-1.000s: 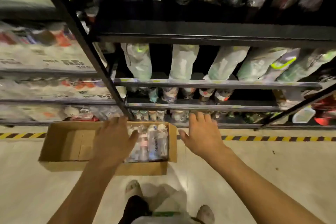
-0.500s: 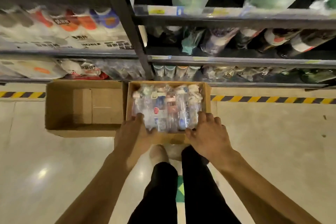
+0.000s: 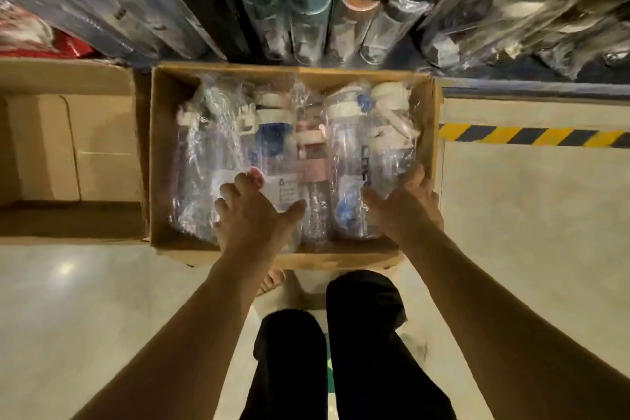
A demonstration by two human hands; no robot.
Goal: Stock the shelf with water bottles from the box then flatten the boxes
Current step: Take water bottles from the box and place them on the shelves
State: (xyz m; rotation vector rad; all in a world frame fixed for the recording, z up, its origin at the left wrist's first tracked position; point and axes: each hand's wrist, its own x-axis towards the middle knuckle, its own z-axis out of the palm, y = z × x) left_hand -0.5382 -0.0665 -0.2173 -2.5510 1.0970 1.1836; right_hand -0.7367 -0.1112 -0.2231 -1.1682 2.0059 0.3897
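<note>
The pale floor point(image 3: 531, 249) takes most of the view, bare to the right of the boxes and at the near left, with a yellow-and-black striped tape point(image 3: 531, 136) along it by the foot of the shelf. The dark metal shelf point(image 3: 531, 91) runs across the far edge. Its lowest level holds a row of clear shelf bottles point(image 3: 306, 31) lying end-on, just past the far wall of the full box. An empty cardboard box point(image 3: 68, 147) sits on the floor at the left, its right wall just beside the full box, so there is no gap on that side. The full box point(image 3: 159, 153) stands open-topped with its far edge close against the shelf's bottom rail and its near edge above the person's foot point(image 3: 272, 280). The person's legs point(image 3: 368, 334) in black trousers stand just behind it. Inside, the wrapped bottles point(image 3: 272, 143) lie side by side in crinkled clear plastic and fill the box from wall to wall. The left hand point(image 3: 252, 215) rests on them near the front edge, left of the middle, its fingers curled down over the wrap and its thumb stretched to the right. The right hand point(image 3: 405, 204) grips at the front right corner, thumb on the plastic and fingers tucked between the last bottle and the right wall.
</note>
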